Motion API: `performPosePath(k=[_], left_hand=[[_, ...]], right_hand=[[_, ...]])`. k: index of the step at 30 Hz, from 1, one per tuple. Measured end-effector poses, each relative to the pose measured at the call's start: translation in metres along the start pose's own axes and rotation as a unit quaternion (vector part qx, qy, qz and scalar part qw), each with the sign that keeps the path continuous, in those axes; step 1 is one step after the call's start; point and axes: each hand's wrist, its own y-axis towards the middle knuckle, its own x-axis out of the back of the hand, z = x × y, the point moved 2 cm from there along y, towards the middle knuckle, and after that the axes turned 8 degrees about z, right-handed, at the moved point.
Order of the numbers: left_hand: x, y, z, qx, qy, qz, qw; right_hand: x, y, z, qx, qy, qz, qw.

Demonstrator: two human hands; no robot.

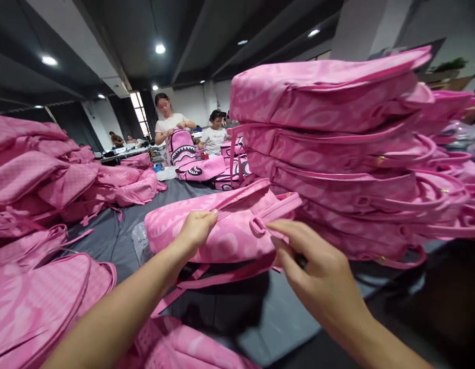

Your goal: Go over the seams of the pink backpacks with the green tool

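A pink patterned backpack (225, 238) lies on its side on the dark table cover (222, 302), its zipped top edge partly open. My left hand (197, 228) is closed on the backpack's upper edge, thumb on top. At the bag's right end, beside a small pink loop (257, 225), my right hand (312, 256) has its fingers pinched near a strap. A small dark item (301, 260) shows inside my right hand, too hidden to name. Pink straps (222, 278) trail below the bag toward the left.
Stacked pink backpacks (330, 148) rise close on the right. More pink bags (48, 174) are heaped at the left, with others at the lower left. Beyond the table, a standing person (172, 120) holds a shark-mouth backpack (182, 147), near another person (214, 134).
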Motion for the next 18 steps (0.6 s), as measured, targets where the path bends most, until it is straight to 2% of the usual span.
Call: performPosePath(k=[4,8,11,14,16,18], left_hand=[[0.018,0.01,0.021,0.012,-0.007,-0.045,0.999],[0.039,0.012,0.038,0.028,0.02,-0.074,0.997],[0.053,0.014,0.054,0.05,0.043,-0.088,0.994],[0.064,0.021,0.075,0.084,0.056,-0.093,0.991],[0.068,0.026,0.093,0.112,0.059,-0.09,0.988],[0.072,0.03,0.111,0.145,0.059,-0.084,0.984]], right_hand=[[-0.029,-0.03,-0.03,-0.034,-0.014,0.086,0.996],[-0.064,-0.04,-0.065,-0.048,-0.032,0.146,0.988],[-0.093,-0.049,-0.087,0.015,-0.136,0.16,0.977],[-0.129,-0.07,-0.109,0.092,-0.263,0.194,0.941],[-0.153,-0.089,-0.123,0.123,-0.307,0.221,0.918],[-0.173,-0.107,-0.136,0.141,-0.312,0.245,0.907]])
